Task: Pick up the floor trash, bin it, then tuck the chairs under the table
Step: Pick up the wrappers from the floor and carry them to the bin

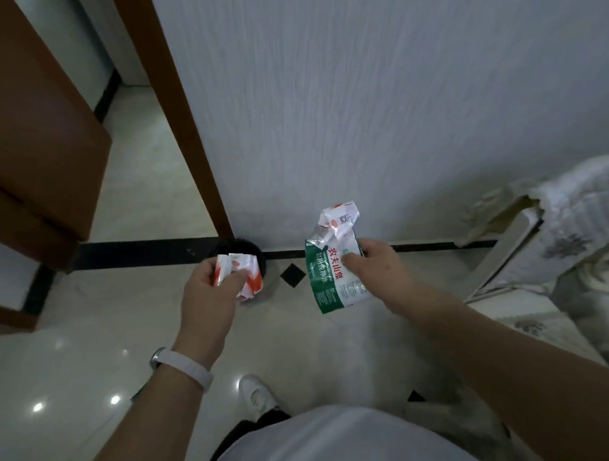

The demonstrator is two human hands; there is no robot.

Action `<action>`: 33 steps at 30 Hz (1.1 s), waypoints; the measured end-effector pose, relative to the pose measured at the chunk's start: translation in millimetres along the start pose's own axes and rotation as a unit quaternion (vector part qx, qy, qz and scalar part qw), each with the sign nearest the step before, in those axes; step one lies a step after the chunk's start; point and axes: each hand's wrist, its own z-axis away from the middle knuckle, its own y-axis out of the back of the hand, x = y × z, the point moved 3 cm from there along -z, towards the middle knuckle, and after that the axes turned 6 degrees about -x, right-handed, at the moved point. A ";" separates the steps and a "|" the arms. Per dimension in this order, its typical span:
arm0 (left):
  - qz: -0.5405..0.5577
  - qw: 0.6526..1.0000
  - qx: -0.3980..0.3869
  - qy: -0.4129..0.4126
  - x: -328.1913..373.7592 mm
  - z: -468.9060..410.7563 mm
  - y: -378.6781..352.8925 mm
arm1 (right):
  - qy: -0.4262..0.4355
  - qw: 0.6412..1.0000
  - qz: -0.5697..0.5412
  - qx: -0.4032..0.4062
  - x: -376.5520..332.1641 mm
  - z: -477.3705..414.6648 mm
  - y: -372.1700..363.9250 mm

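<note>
My left hand (210, 289) grips a crumpled red-and-white wrapper (243, 275) directly above a small black round bin (247, 250) that stands on the floor against the wall. My right hand (378, 270) pinches a green-and-white plastic label (329, 282) together with another crumpled red-and-white wrapper (340, 219), held to the right of the bin. The bin's inside is mostly hidden behind the left hand and its wrapper.
A white wall (377, 101) rises straight ahead with a black skirting strip (137, 253). A brown door and frame (23, 140) stand at the left. A white upholstered seat with floral fabric (564, 243) is at the right. My white shoe (257, 393) is on the glossy tiles.
</note>
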 end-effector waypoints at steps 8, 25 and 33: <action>0.004 1.000 -0.012 0.015 5.1 -103.6 64.8 | -0.013 0.997 0.072 -0.022 -58.4 -70.6 -89.8; -0.017 0.985 0.034 0.169 -56.1 -263.8 85.7 | -0.083 0.979 0.123 -0.142 -57.8 -287.5 -163.0; -0.066 0.973 0.013 0.220 -109.0 -345.2 87.5 | -0.108 0.965 0.173 -0.163 -34.4 -382.6 -189.2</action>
